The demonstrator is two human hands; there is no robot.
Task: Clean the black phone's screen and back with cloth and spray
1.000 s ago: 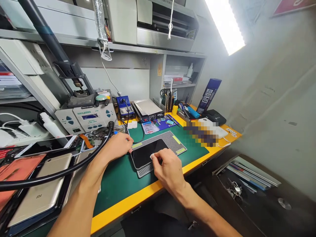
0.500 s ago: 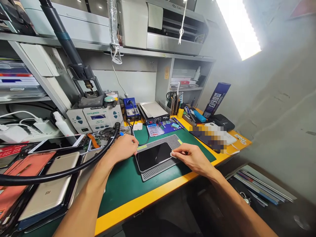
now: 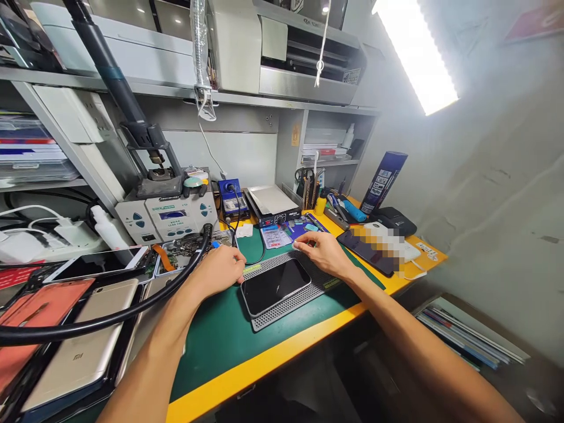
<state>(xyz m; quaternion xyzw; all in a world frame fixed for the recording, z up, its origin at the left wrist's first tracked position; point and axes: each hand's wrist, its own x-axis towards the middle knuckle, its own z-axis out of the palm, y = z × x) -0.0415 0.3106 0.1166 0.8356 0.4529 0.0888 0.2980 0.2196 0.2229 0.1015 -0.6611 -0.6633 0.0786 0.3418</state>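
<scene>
The phone point(image 3: 275, 285) lies screen up on the perforated mat point(image 3: 286, 307) on the desk point(image 3: 264, 363), outwardly whole—a tiny pale mark shows on its dark glass. The left hand point(image 3: 220, 269) curls near its corner; whether it grips anything cannot be told. The right hand point(image 3: 328, 254) pinches a small white piece point(image 3: 295, 245) beyond the phone—how much is done or left is unclear.

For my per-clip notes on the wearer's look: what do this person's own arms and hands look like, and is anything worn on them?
The left hand and right hand are ungloved. No sleeve covers either visible forearm. No watch, bracelet or wrist strap shows; rings and fine markings are too small to rule out.
</scene>
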